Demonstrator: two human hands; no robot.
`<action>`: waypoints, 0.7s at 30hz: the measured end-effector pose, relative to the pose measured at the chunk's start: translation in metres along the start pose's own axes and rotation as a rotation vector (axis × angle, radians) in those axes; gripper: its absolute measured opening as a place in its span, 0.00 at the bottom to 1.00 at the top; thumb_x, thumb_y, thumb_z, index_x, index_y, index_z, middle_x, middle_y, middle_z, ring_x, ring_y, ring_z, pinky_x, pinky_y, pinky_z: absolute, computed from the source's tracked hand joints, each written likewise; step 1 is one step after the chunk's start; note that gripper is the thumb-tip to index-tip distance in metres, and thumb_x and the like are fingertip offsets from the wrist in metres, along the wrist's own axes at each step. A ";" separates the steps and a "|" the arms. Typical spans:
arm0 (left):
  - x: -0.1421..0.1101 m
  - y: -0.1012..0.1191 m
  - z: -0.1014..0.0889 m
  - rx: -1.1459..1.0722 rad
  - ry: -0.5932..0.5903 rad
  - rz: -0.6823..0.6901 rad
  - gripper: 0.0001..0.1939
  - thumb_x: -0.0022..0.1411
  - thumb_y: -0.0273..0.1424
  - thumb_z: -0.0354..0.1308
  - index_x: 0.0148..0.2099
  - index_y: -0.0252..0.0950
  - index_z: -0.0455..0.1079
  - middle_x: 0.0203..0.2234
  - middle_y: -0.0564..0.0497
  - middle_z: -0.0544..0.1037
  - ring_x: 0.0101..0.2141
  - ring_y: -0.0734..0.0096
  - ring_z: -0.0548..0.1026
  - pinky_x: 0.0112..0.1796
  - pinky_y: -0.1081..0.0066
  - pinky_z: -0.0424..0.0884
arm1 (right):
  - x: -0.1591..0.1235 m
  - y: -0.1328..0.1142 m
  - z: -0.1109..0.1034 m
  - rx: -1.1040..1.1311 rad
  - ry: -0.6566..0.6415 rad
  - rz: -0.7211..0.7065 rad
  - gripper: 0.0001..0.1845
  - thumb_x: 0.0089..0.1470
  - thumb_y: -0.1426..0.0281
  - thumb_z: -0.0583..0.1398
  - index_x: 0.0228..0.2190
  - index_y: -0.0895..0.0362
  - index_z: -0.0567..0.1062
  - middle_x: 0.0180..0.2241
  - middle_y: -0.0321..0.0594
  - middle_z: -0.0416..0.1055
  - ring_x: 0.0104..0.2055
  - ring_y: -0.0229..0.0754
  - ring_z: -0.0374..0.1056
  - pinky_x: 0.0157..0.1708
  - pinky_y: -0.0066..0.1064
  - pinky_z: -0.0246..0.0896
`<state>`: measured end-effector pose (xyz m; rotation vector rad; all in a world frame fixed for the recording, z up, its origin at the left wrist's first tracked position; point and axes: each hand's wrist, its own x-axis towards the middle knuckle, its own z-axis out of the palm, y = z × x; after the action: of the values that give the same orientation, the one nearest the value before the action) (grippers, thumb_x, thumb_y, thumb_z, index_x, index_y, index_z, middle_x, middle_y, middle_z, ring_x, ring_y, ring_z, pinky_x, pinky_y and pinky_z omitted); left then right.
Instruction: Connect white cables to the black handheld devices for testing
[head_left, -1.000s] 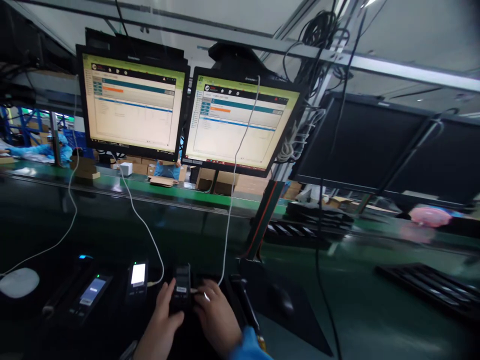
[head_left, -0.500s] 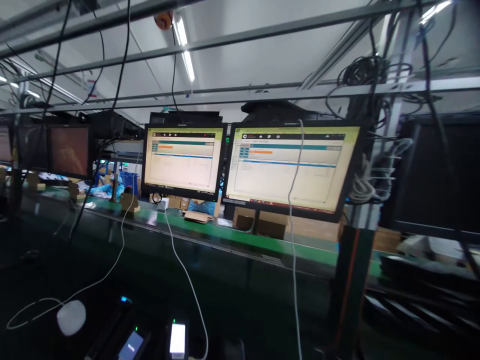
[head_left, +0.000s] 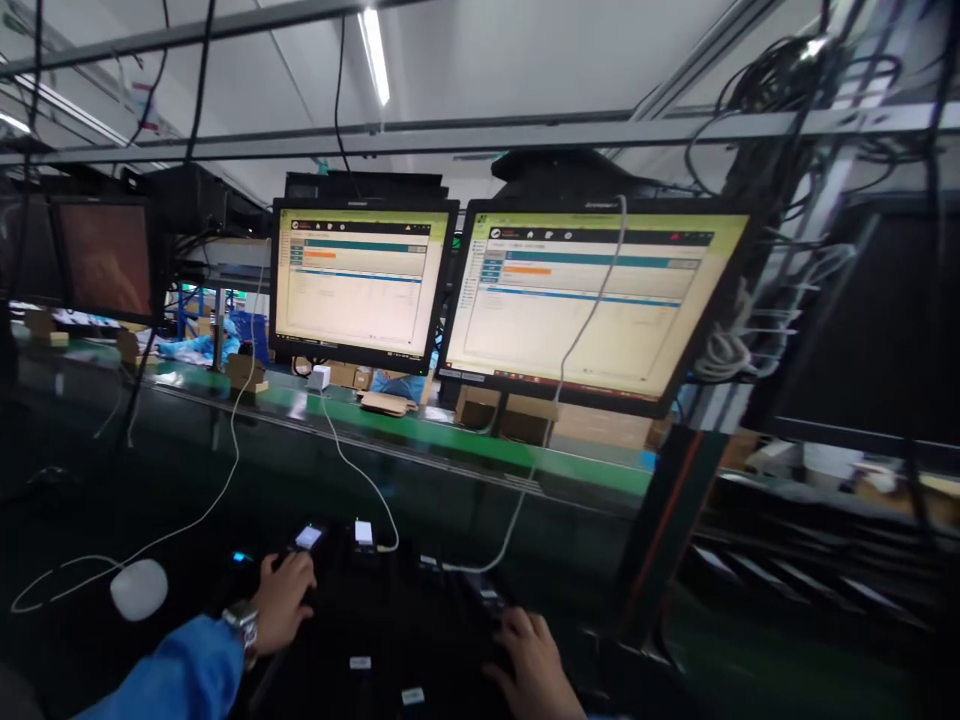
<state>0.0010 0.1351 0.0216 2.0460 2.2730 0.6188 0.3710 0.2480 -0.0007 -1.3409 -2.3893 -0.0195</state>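
My left hand (head_left: 283, 605), with a watch (head_left: 244, 628) at its wrist and a blue sleeve (head_left: 180, 670), has its fingers bent over the lower end of a handheld device with a lit screen (head_left: 308, 538). My right hand (head_left: 534, 662) reaches in from the bottom, thumb apart from the fingers. Its fingertips are at the near end of a dark handheld device (head_left: 486, 592), whose outline fades into the dark bench. Between the hands, another device with a white screen (head_left: 364, 533) has a white cable (head_left: 367, 470) at its side.
Two lit monitors (head_left: 360, 285) hang ahead, with cables running down beside them. A white puck-shaped thing (head_left: 139, 589) lies at left on a looped cable. Small pale labels (head_left: 412, 696) show near the front. Open cartons (head_left: 525, 418) stand along a green ledge (head_left: 592, 462); a metal post (head_left: 667, 530) rises at right.
Both hands have come into view from below. The camera has tilted down and closer. The left lit device now lies farther up the bench, beside the white-screened one. The right cable now bends toward the bench devices.
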 end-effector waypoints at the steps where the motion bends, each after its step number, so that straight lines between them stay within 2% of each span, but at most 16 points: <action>1: 0.013 0.000 0.002 0.001 -0.015 -0.022 0.18 0.45 0.19 0.56 0.40 0.38 0.66 0.47 0.49 0.71 0.52 0.62 0.66 0.55 0.54 0.49 | 0.011 -0.002 0.001 0.000 -0.021 0.012 0.12 0.45 0.73 0.61 0.35 0.58 0.79 0.45 0.49 0.68 0.49 0.50 0.62 0.53 0.37 0.59; 5: 0.054 -0.007 0.020 -0.003 -0.045 -0.103 0.18 0.49 0.20 0.57 0.43 0.39 0.67 0.50 0.49 0.71 0.53 0.62 0.65 0.54 0.53 0.52 | 0.048 0.004 0.018 0.010 -0.102 0.085 0.13 0.46 0.72 0.64 0.37 0.57 0.80 0.44 0.47 0.70 0.48 0.50 0.63 0.52 0.35 0.60; 9: 0.067 -0.015 0.032 0.025 -0.117 -0.132 0.16 0.54 0.25 0.56 0.46 0.43 0.70 0.49 0.50 0.73 0.53 0.63 0.67 0.55 0.55 0.54 | 0.055 0.014 0.032 0.000 -0.220 0.144 0.14 0.52 0.69 0.61 0.41 0.57 0.80 0.46 0.46 0.69 0.49 0.49 0.63 0.51 0.34 0.59; 12: 0.063 -0.016 0.034 0.060 -0.164 -0.132 0.16 0.59 0.28 0.50 0.48 0.42 0.71 0.49 0.48 0.74 0.53 0.59 0.67 0.55 0.53 0.55 | 0.044 0.007 0.032 -0.022 -0.279 0.218 0.16 0.59 0.64 0.53 0.43 0.52 0.78 0.49 0.44 0.68 0.52 0.50 0.62 0.50 0.42 0.58; 14: 0.056 -0.014 0.033 0.073 -0.183 -0.111 0.19 0.61 0.30 0.46 0.51 0.39 0.70 0.50 0.45 0.72 0.54 0.56 0.65 0.55 0.51 0.55 | 0.034 -0.002 0.029 -0.035 -0.291 0.278 0.18 0.61 0.62 0.50 0.44 0.49 0.76 0.49 0.43 0.68 0.54 0.51 0.60 0.51 0.48 0.55; 18: 0.042 -0.008 0.031 0.045 -0.205 -0.056 0.23 0.62 0.36 0.45 0.56 0.36 0.66 0.53 0.42 0.70 0.56 0.53 0.63 0.57 0.47 0.53 | 0.017 -0.016 0.026 -0.085 -0.293 0.395 0.20 0.61 0.59 0.46 0.45 0.48 0.74 0.50 0.44 0.67 0.55 0.52 0.59 0.49 0.56 0.53; 21: 0.030 -0.003 0.031 0.005 -0.191 -0.054 0.24 0.59 0.37 0.47 0.56 0.37 0.66 0.53 0.41 0.69 0.57 0.53 0.61 0.58 0.44 0.50 | 0.008 -0.007 0.034 -0.093 -0.291 0.413 0.25 0.58 0.55 0.44 0.44 0.49 0.74 0.51 0.47 0.66 0.56 0.55 0.58 0.47 0.56 0.57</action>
<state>0.0020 0.1724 -0.0002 1.9443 2.2143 0.3957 0.3499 0.2578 -0.0283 -1.9765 -2.3057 0.1937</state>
